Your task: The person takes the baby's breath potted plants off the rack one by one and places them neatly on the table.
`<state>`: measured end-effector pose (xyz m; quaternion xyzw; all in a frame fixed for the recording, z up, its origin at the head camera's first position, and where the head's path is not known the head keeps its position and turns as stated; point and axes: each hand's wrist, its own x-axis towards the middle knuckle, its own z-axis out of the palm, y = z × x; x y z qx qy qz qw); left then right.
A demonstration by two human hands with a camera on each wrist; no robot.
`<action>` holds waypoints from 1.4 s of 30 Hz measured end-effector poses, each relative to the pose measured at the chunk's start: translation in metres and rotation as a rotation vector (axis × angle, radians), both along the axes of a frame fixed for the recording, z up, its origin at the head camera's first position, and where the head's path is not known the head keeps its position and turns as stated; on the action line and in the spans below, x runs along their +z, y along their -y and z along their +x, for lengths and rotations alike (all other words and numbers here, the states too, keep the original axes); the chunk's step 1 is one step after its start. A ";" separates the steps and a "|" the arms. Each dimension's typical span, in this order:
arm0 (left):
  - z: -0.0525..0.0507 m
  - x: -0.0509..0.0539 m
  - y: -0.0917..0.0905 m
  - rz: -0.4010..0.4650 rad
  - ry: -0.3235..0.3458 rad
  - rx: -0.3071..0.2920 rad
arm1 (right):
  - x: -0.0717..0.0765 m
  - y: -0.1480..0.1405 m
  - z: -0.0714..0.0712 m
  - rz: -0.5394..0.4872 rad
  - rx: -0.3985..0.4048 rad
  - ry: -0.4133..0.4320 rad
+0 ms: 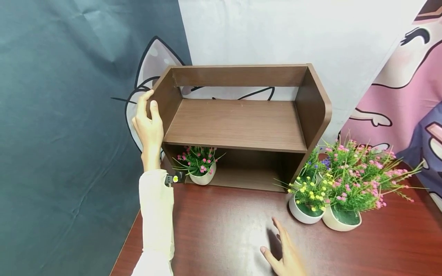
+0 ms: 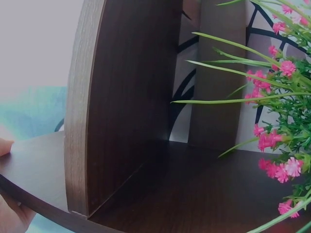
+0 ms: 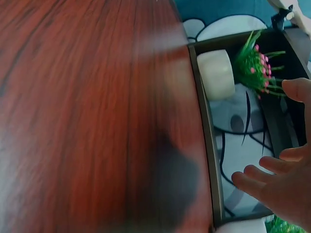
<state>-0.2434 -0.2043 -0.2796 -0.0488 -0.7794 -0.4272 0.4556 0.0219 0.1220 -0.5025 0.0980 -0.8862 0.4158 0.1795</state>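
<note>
A brown two-tier wooden shelf (image 1: pixel 238 122) stands on the table against the backdrop. My left hand (image 1: pixel 148 128) grips its left side panel (image 2: pixel 131 97), fingers and thumb on either side of the board. Inside the lower compartment, at the left end, a white pot of pink flowers (image 1: pixel 203 174) stands upright. My right hand (image 1: pixel 284 255) is over the table in front of the shelf, fingers spread and holding nothing. Nearest to it is a white pot with yellow flowers (image 1: pixel 305 212), just right of the shelf.
Beside the yellow flowers is a larger cream pot with pink flowers (image 1: pixel 342 220). Bluish-purple flowers (image 1: pixel 324 163) show behind them, their pot mostly hidden. The reddish-brown table (image 1: pixel 221 226) reaches to the fabric backdrop (image 1: pixel 69 115), printed with cartoon figures on parts.
</note>
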 end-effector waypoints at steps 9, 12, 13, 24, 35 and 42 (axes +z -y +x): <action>0.001 0.000 -0.001 -0.008 0.000 -0.007 | 0.000 0.022 -0.009 0.023 0.077 0.019; 0.001 0.000 -0.003 -0.015 -0.009 -0.009 | -0.001 0.028 -0.012 0.018 0.099 0.009; 0.001 0.000 -0.003 -0.021 -0.015 -0.012 | -0.001 0.031 -0.014 0.014 0.106 0.007; 0.004 0.000 -0.002 -0.007 -0.002 -0.016 | -0.001 0.059 -0.028 -0.006 0.177 0.056; 0.002 -0.001 0.000 0.007 -0.002 -0.015 | 0.001 0.078 -0.043 -0.043 0.219 0.157; 0.001 -0.001 -0.001 0.006 -0.035 -0.016 | 0.002 0.091 -0.061 -0.035 0.223 0.165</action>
